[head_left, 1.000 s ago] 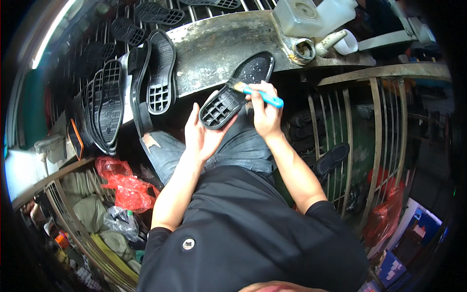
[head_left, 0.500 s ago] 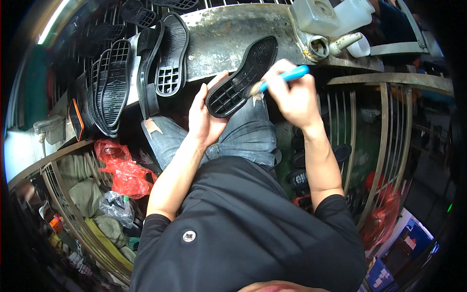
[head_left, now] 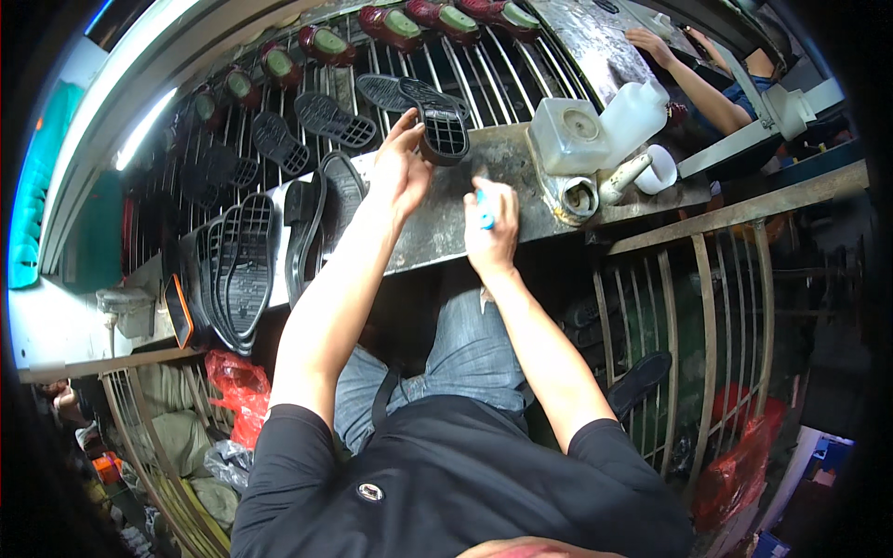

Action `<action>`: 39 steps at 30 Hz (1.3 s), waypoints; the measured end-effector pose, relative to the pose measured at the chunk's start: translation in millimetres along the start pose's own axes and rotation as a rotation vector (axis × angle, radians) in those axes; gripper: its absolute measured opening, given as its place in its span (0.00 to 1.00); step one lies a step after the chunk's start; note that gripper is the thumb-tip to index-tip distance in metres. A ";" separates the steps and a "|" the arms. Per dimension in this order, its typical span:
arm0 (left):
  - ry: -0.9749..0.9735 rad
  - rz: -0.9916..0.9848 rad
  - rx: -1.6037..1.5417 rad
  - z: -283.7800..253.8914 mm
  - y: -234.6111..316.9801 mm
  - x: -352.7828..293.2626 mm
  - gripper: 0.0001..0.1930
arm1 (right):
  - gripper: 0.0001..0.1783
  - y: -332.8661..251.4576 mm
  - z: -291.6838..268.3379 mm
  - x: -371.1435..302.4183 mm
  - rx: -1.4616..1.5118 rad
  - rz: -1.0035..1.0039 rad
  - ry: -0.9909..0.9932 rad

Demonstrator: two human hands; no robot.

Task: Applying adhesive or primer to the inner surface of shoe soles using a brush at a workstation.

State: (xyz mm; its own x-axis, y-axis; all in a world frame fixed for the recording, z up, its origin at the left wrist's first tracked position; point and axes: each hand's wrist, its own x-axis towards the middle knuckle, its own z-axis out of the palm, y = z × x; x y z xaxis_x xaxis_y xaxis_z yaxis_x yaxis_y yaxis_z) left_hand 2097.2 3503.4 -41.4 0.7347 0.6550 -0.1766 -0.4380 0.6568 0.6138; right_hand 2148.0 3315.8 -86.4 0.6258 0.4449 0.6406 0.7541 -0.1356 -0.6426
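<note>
The step in hand is judged to be the laying-out of a black rubber shoe sole with a gridded heel [head_left: 445,133], which is held by the left hand [head_left: 402,174] at the far edge of the grey metal worktop [head_left: 433,228], before a rack of thin metal bars [head_left: 507,79]. Its heel end is pinched along the left side, fingers closed on it; whether the rack is touched cannot be told. A blue-handled brush [head_left: 485,213] is clasped in the right hand [head_left: 495,232], nearer and to the right, its bristles blurred. A level lowering and a clean release seem called for next.
</note>
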 end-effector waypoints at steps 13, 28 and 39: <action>0.119 -0.075 0.283 29.3 -44.4 110.0 0.44 | 0.19 -4.5 12.0 -7.0 -0.081 -0.056 -0.037; 0.398 0.632 1.658 -107.1 123.9 -241.9 0.29 | 0.13 -6.1 13.3 -4.8 -0.097 -0.071 0.010; 0.569 0.826 1.609 -121.0 159.1 -259.2 0.17 | 0.14 -5.4 8.1 -4.9 -0.155 -0.044 -0.011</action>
State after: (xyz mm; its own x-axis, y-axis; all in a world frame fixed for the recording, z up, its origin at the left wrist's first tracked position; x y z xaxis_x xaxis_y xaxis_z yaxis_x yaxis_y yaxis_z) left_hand 1774.4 3483.4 9.0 0.2405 0.8290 0.5049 0.5378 -0.5469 0.6417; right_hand 2139.3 3321.5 -89.5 0.5900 0.4628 0.6616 0.8029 -0.2500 -0.5411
